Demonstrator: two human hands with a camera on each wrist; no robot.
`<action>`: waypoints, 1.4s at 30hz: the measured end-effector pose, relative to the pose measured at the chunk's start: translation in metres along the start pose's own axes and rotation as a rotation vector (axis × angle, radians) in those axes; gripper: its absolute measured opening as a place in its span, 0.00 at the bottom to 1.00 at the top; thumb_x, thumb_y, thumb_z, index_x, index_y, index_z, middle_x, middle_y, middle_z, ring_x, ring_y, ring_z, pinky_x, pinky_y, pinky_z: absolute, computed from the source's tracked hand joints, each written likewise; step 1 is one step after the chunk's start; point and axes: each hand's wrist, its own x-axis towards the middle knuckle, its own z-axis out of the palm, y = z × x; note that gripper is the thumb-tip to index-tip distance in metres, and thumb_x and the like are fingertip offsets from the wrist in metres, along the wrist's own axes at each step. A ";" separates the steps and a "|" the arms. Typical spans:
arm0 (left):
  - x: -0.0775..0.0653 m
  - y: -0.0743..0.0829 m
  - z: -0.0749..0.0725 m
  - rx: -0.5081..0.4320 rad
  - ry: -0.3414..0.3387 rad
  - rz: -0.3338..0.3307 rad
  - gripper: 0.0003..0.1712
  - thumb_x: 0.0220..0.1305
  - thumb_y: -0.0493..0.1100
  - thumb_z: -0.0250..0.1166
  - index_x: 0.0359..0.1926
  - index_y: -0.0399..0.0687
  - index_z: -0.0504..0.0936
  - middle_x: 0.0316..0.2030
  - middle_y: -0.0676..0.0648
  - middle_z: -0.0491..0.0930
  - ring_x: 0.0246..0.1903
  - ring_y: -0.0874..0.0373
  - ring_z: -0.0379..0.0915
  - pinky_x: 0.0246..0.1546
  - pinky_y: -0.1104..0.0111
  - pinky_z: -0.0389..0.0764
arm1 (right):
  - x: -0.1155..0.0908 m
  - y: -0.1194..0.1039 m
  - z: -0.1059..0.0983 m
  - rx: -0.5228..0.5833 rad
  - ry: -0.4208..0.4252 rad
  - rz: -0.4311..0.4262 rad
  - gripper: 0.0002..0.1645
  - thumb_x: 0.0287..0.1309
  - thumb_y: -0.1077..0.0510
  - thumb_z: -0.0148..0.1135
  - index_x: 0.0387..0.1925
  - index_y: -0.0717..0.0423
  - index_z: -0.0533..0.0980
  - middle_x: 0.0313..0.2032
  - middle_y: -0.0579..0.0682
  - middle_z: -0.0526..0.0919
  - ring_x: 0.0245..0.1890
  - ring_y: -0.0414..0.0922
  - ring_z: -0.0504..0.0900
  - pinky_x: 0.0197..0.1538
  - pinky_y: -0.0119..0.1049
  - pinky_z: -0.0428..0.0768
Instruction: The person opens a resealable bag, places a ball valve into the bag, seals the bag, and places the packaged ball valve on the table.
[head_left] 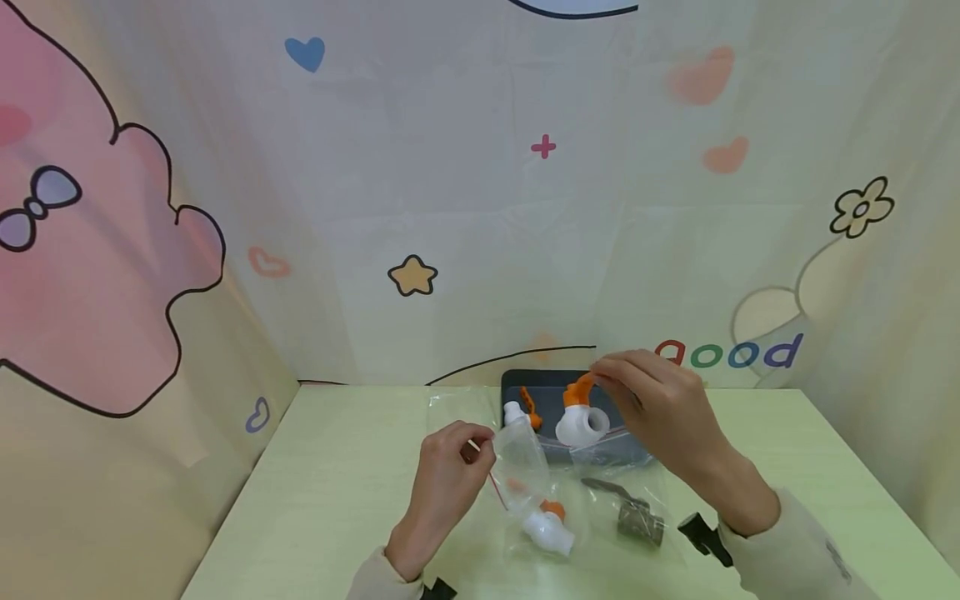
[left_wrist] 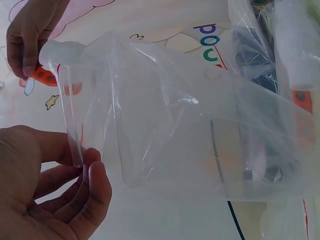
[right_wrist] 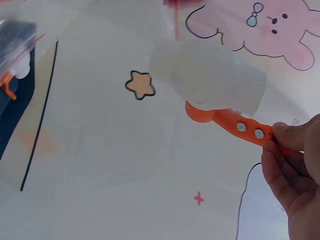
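My right hand (head_left: pixel 660 408) pinches the end of the orange lever of a white plastic valve (head_left: pixel 581 426), holding it up in front of the dark tray. In the right wrist view the orange lever (right_wrist: pixel 232 125) shows pale round spots, and its tip lies between thumb and fingers. My left hand (head_left: pixel 453 471) pinches the edge of a clear zip bag (left_wrist: pixel 150 115) with a red seal line. The bag's mouth is beside the white valve body (left_wrist: pixel 62 54) in the left wrist view.
A dark grey tray (head_left: pixel 551 377) stands at the table's back, with another white valve (head_left: pixel 513 412) and its orange lever inside. Nearer lie a white valve (head_left: pixel 551 533) and a grey lever valve (head_left: pixel 639 522) in clear bags. A patterned curtain (head_left: pixel 465 192) hangs behind the table (head_left: pixel 337 483).
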 end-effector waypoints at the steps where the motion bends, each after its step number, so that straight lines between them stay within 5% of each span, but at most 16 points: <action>1: 0.000 0.000 0.000 0.000 0.002 0.001 0.07 0.55 0.29 0.66 0.31 0.43 0.87 0.25 0.51 0.83 0.19 0.69 0.74 0.23 0.79 0.75 | 0.001 -0.003 -0.002 0.008 0.009 0.003 0.27 0.72 0.45 0.47 0.34 0.59 0.84 0.32 0.52 0.87 0.30 0.47 0.86 0.31 0.38 0.84; 14: 0.001 0.006 0.006 -0.001 0.030 0.011 0.07 0.53 0.29 0.66 0.29 0.45 0.86 0.23 0.51 0.82 0.18 0.70 0.73 0.23 0.80 0.74 | 0.009 -0.033 -0.002 0.078 0.133 -0.102 0.20 0.72 0.52 0.52 0.32 0.58 0.84 0.31 0.49 0.86 0.28 0.44 0.85 0.30 0.31 0.82; 22: 0.000 0.011 0.009 -0.028 0.026 -0.011 0.07 0.53 0.29 0.67 0.29 0.45 0.86 0.24 0.52 0.82 0.18 0.69 0.73 0.22 0.80 0.75 | 0.005 -0.039 0.013 0.108 0.116 -0.129 0.20 0.72 0.53 0.52 0.31 0.57 0.84 0.30 0.47 0.85 0.29 0.42 0.84 0.32 0.31 0.83; 32: -0.001 0.013 0.013 -0.074 0.050 0.026 0.07 0.53 0.29 0.66 0.30 0.44 0.85 0.23 0.51 0.82 0.17 0.72 0.73 0.21 0.81 0.76 | -0.009 -0.042 0.024 0.132 -0.011 -0.066 0.20 0.71 0.51 0.50 0.33 0.57 0.84 0.31 0.48 0.86 0.31 0.42 0.85 0.35 0.34 0.84; 42: -0.002 0.016 0.014 -0.103 0.027 -0.031 0.06 0.54 0.28 0.66 0.31 0.41 0.85 0.26 0.48 0.84 0.19 0.66 0.77 0.24 0.79 0.79 | -0.015 -0.043 0.034 0.111 -0.014 -0.100 0.12 0.67 0.55 0.58 0.35 0.56 0.84 0.32 0.48 0.87 0.31 0.42 0.86 0.36 0.34 0.85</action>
